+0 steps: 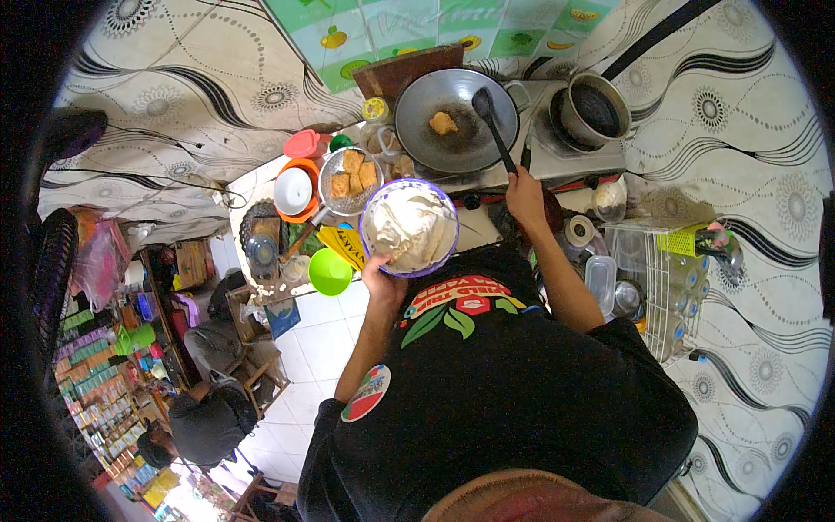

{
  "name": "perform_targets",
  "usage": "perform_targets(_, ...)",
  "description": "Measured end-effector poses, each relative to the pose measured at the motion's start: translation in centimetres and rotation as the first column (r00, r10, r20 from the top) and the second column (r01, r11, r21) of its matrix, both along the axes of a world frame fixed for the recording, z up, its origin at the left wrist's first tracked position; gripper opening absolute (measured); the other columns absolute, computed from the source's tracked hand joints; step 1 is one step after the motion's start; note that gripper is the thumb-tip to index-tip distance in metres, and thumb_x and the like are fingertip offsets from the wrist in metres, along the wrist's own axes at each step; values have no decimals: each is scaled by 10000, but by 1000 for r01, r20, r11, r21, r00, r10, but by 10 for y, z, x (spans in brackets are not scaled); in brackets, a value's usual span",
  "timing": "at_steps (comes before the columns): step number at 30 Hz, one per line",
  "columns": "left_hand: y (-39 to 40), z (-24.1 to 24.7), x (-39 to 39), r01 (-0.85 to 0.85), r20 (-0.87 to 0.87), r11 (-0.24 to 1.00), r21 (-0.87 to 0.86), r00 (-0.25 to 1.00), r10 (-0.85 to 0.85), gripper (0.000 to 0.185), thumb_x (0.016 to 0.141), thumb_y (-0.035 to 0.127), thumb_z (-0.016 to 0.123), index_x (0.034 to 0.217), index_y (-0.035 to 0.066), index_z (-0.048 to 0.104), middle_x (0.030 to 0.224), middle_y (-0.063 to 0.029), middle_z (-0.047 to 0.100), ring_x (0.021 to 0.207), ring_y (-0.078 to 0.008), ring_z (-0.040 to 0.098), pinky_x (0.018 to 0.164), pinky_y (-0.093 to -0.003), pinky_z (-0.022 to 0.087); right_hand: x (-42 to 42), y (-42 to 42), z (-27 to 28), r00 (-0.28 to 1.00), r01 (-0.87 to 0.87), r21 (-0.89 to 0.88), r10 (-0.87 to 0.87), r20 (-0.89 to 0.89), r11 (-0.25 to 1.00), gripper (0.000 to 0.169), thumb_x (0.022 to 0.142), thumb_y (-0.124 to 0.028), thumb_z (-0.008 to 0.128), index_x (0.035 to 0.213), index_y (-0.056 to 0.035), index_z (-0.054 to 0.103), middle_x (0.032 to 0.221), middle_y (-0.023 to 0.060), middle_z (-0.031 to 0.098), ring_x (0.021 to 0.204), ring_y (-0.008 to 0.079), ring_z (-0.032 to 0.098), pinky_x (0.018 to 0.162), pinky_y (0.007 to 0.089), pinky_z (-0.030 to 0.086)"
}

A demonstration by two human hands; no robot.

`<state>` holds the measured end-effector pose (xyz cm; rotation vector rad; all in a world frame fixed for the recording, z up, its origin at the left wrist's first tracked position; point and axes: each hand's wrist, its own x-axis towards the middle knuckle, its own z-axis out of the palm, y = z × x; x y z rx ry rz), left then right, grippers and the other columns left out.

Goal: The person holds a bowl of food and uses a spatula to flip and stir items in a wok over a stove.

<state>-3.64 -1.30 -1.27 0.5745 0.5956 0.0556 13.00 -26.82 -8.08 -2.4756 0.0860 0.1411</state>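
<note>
My left hand (383,279) grips the near rim of a purple-rimmed bowl (450,245), which has a white plastic bag (412,222) inside it. A black spatula (497,134) is held by its handle in my right hand (526,199), its blade resting over the right side of a wok (424,147). One browned piece of food (443,122) lies in the wok, on the stove (538,140). Left of the wok, a metal strainer (333,171) with a wooden handle holds several fried, tofu-like pieces (353,176).
A saucepan (597,107) with dark contents sits on the right burner. A white bowl inside an orange one (316,171), a green cup (329,271) and a yellow packet (339,248) crowd the left counter. A wire rack (655,293) stands right. A person (212,424) is at lower left.
</note>
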Motion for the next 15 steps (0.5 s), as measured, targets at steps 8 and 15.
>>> perform_targets(8,2,-13,-1,-10,46,1000,-4,999,10,704,664,197,528,1323,-26,417,1264,-169,540,1164,-330,523,1029,-455,399,-4,3,19,1000,-2,67,3,-10,998,345,943,-196,470,1138,71,568,1002,294,621,923,467,592,805,498,469)
perform_targets(15,2,-10,-2,-12,40,1000,-13,999,13,690,671,194,521,1315,-36,424,1264,-170,541,1170,-329,519,1035,-456,390,-5,3,19,999,39,112,-42,28,993,322,939,-183,487,1116,68,585,921,291,634,894,465,600,771,458,475)
